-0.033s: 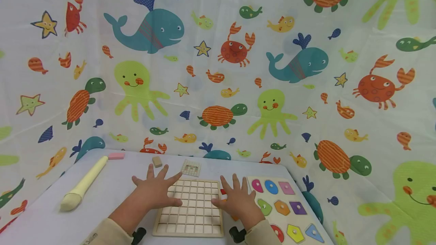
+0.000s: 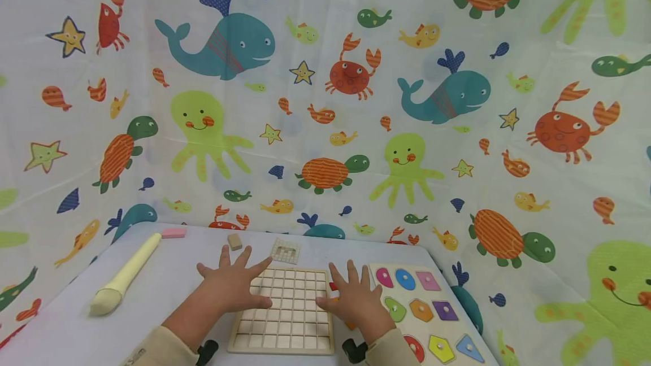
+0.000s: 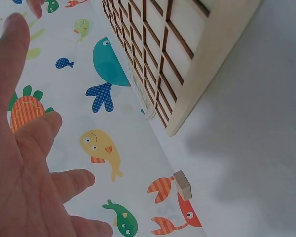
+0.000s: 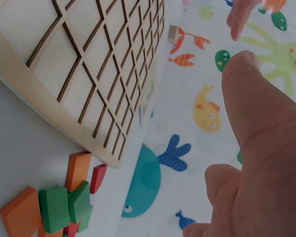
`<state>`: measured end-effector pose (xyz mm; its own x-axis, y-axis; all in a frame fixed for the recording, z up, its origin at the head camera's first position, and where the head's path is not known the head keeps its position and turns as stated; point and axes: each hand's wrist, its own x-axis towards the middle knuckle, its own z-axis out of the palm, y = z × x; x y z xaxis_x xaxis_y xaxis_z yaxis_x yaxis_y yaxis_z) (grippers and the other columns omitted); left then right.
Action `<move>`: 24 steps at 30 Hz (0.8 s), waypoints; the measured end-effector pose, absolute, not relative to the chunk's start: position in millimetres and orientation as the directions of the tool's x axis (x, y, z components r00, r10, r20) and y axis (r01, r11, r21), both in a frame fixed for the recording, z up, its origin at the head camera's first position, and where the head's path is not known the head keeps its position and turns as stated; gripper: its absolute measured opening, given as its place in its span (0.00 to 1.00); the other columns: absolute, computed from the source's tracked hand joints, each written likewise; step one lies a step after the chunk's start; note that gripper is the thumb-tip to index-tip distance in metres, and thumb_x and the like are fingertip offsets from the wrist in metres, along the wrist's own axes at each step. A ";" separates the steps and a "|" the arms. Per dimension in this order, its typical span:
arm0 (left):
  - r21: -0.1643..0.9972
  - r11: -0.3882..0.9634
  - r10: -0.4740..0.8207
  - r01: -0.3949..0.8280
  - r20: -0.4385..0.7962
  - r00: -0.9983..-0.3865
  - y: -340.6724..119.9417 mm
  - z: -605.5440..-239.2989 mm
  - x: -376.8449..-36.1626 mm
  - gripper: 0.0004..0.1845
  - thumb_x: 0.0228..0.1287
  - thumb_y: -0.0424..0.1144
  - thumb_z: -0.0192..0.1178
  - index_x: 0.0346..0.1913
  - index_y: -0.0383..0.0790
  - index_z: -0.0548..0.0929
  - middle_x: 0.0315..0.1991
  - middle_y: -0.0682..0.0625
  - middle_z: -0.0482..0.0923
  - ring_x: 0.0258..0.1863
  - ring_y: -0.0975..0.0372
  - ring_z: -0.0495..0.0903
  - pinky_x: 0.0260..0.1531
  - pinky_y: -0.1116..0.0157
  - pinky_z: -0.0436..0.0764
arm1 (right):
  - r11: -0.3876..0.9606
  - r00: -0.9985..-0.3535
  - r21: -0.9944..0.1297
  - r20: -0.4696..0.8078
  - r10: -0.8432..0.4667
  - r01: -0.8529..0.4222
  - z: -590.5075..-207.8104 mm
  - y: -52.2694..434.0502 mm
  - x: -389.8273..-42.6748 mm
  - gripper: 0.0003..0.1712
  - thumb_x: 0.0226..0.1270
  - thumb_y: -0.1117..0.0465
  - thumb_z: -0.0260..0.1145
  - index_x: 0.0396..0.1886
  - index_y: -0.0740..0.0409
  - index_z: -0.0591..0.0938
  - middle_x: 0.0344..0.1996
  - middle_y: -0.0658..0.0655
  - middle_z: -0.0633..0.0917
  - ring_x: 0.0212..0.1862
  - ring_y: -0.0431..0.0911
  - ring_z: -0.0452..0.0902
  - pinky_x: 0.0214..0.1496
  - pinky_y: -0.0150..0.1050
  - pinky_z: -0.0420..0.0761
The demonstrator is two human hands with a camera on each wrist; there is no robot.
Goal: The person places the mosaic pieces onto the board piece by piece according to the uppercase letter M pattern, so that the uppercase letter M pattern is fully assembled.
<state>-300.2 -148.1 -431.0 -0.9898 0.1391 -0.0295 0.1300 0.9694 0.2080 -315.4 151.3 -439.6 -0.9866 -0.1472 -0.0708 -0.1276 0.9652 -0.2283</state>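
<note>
Wooden grid board [image 2: 285, 310] lay flat on the bench [image 2: 168, 281], near edge; left hand [image 2: 231, 287] and right hand [image 2: 356, 298] rested flat at its two sides, each grip spread and holding nothing, apparently steadying it.

text: none readable | wooden grid board [image 2: 287, 309]: no letters or numbers | shape puzzle [image 2: 427, 312]: coloured shapes only | curtain [image 2: 325, 100]: sea-animal prints only

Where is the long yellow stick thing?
In the head view, the yellow stick lies on the table's left side, left of the left hand, near the pink block.
</note>
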 end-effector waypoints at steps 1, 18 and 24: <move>0.208 0.970 0.137 0.128 -0.032 -0.990 -148.3 -431.3 -299.6 0.58 0.47 0.82 0.68 0.82 0.66 0.65 0.85 0.36 0.54 0.80 0.19 0.39 0.53 0.08 0.46 | 0.966 -0.986 -0.225 -0.073 -0.148 -0.128 -439.8 151.5 -314.7 0.54 0.64 0.22 0.66 0.85 0.34 0.61 0.86 0.64 0.55 0.85 0.74 0.44 0.72 0.86 0.53; 0.229 0.967 0.129 0.114 -0.054 -0.990 -152.7 -431.0 -292.6 0.60 0.45 0.83 0.69 0.83 0.66 0.63 0.86 0.37 0.54 0.79 0.18 0.39 0.52 0.07 0.46 | 0.967 -0.989 -0.228 -0.059 -0.132 -0.116 -441.8 155.4 -314.7 0.55 0.64 0.25 0.69 0.86 0.32 0.60 0.86 0.64 0.56 0.85 0.73 0.45 0.74 0.85 0.53; 0.286 0.951 0.157 0.120 -0.112 -0.981 -163.4 -434.0 -289.0 0.61 0.43 0.77 0.75 0.82 0.66 0.64 0.86 0.38 0.54 0.79 0.18 0.38 0.51 0.07 0.46 | 0.946 -0.994 -0.308 0.007 -0.109 -0.106 -453.2 166.0 -327.0 0.52 0.62 0.35 0.78 0.83 0.32 0.66 0.82 0.68 0.61 0.79 0.75 0.59 0.68 0.77 0.72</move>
